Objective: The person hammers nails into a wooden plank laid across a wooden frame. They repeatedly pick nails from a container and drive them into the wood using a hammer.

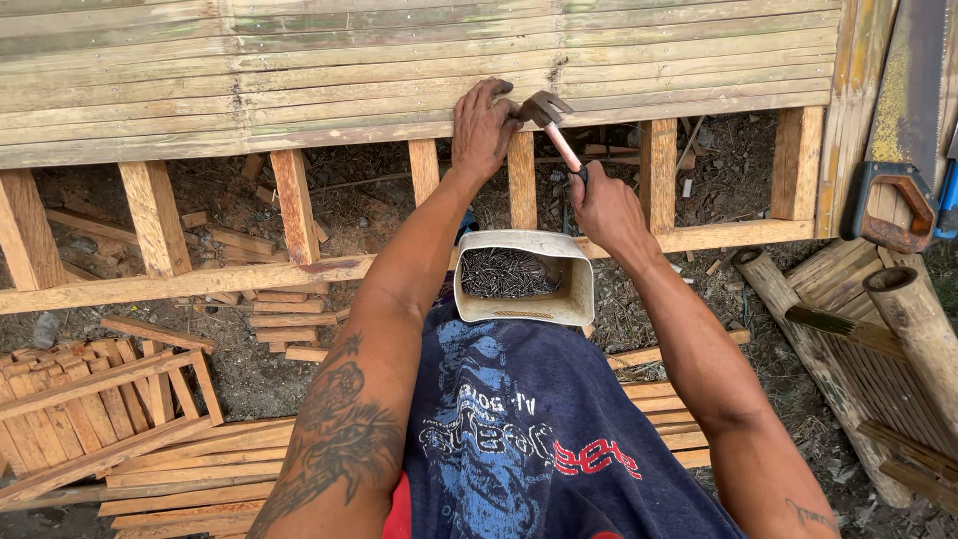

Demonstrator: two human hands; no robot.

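My left hand (483, 126) presses on the lower edge of the flattened bamboo slats (299, 80), fingers pinched as if on a small nail that I cannot make out. My right hand (606, 208) grips the handle of a claw hammer (550, 118), whose head sits right beside my left fingers at the slat edge. The slats lie over a frame of wooden studs (521, 180). A white plastic container (573, 289) full of dark nails rests on my lap, just below both hands.
A handsaw with an orange handle (893, 205) leans at the right edge. Thick bamboo poles (913, 324) and split bamboo lie at right. Wood offcuts (284, 324) and a slatted wooden panel (80, 409) lie on the dirt at left.
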